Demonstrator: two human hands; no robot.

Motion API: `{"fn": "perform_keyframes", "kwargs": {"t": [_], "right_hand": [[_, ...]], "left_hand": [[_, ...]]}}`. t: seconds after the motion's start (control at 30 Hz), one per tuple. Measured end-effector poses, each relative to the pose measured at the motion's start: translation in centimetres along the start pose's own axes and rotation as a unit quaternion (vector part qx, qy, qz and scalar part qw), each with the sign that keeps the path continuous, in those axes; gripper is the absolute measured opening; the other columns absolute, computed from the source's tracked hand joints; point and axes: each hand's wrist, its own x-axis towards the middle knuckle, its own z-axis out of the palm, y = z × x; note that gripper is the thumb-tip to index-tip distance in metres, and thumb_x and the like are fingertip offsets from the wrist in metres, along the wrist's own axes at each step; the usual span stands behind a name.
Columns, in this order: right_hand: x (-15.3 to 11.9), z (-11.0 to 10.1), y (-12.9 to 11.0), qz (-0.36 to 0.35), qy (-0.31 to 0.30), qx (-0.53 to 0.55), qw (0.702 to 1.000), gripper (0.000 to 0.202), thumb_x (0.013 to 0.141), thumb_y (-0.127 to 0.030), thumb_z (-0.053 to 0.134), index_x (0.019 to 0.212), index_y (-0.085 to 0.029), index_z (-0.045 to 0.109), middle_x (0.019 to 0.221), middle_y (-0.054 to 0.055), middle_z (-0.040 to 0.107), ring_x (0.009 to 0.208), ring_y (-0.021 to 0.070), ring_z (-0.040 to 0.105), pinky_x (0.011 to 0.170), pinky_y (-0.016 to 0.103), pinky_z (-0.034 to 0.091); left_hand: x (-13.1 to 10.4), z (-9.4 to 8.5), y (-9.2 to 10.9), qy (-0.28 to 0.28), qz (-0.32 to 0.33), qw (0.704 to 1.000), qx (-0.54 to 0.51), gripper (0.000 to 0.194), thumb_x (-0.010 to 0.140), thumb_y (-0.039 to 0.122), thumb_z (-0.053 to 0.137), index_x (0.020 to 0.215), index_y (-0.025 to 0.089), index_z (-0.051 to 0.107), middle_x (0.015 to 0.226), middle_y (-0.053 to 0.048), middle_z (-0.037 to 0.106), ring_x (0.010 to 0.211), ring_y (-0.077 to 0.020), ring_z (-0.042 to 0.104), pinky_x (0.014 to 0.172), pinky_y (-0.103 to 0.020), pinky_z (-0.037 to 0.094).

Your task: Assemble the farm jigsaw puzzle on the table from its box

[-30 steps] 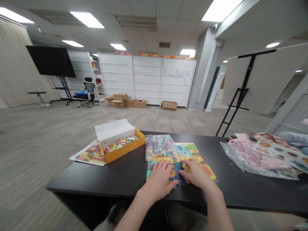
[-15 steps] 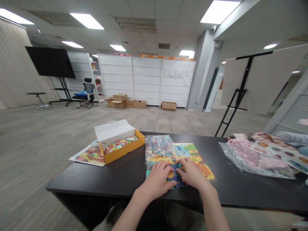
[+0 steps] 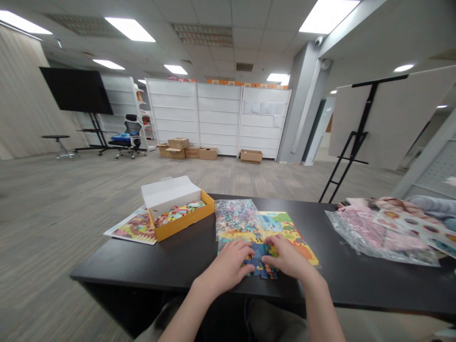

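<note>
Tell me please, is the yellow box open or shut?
Open: the white lid of the yellow box stands raised, and colorful pieces show inside.

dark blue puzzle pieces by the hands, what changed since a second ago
The left hand has shifted slightly left, so more of the dark blue puzzle pieces shows between it and the right hand. Both hands stayed at the pieces; the yellow box and plastic bag stayed put.

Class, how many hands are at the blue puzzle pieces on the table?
2: the left hand at the left of the blue puzzle pieces, the right hand at their right.
</note>
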Motion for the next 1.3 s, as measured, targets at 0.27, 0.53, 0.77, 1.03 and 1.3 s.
{"fn": "perform_keyframes", "kwargs": {"t": [0.27, 0.53, 0.77, 1.03, 1.3], "right_hand": [[0.4, 0.5, 0.6, 0.009, 0.020, 0.044, 0.999, 0.032, 0.074, -0.026, 0.072, 0.097, -0.023, 0.050, 0.088, -0.001, 0.062, 0.082, 0.0187, 0.060, 0.071, 0.028, 0.044], [0.1, 0.0, 0.1, -0.025, 0.034, 0.055, 0.998, 0.017, 0.084, -0.024, 0.060, 0.099, -0.023, 0.052, 0.082, -0.002, 0.061, 0.074, 0.0177, 0.058, 0.070, 0.029, 0.042], [-0.1, -0.7, 0.6, -0.018, 0.051, 0.031, 0.998, 0.009, 0.089, -0.029, 0.054, 0.084, -0.023, 0.049, 0.088, 0.003, 0.066, 0.084, 0.0214, 0.062, 0.075, 0.031, 0.043], [-0.3, -0.9, 0.8, -0.005, 0.063, 0.048, 0.997, 0.011, 0.087, -0.032, 0.053, 0.080, -0.024, 0.049, 0.086, 0.002, 0.067, 0.080, 0.0203, 0.061, 0.073, 0.031, 0.044], [-0.4, -1.3, 1.1, -0.017, 0.043, 0.080, 0.996, 0.015, 0.085, -0.037, 0.054, 0.086, -0.023, 0.050, 0.083, 0.001, 0.062, 0.076, 0.0191, 0.059, 0.070, 0.031, 0.046]], "left_hand": [[-0.3, 0.0, -0.1, 0.009, 0.007, 1.000, 0.001, 0.024, 0.088, 0.026, 0.073, 0.110, 0.023, 0.064, 0.130, -0.007, 0.064, 0.126, -0.0255, 0.056, 0.110, -0.044, 0.043], [-0.3, -0.1, 0.1, 0.006, 0.005, 1.000, 0.024, 0.023, 0.091, 0.029, 0.069, 0.112, 0.022, 0.063, 0.125, -0.008, 0.066, 0.123, -0.0267, 0.057, 0.108, -0.044, 0.043], [-0.2, -0.2, 0.3, 0.012, 0.005, 0.999, 0.041, 0.023, 0.094, 0.030, 0.065, 0.115, 0.022, 0.062, 0.127, -0.008, 0.065, 0.123, -0.0265, 0.057, 0.107, -0.043, 0.044], [-0.2, -0.3, 0.5, 0.034, -0.007, 0.998, 0.047, 0.022, 0.096, 0.032, 0.060, 0.116, 0.022, 0.060, 0.120, -0.007, 0.067, 0.116, -0.0255, 0.060, 0.101, -0.041, 0.046], [-0.3, 0.1, 0.0, 0.034, 0.002, 0.998, 0.053, 0.025, 0.088, 0.035, 0.072, 0.108, 0.023, 0.062, 0.124, -0.006, 0.065, 0.118, -0.0265, 0.057, 0.103, -0.042, 0.044]]}}
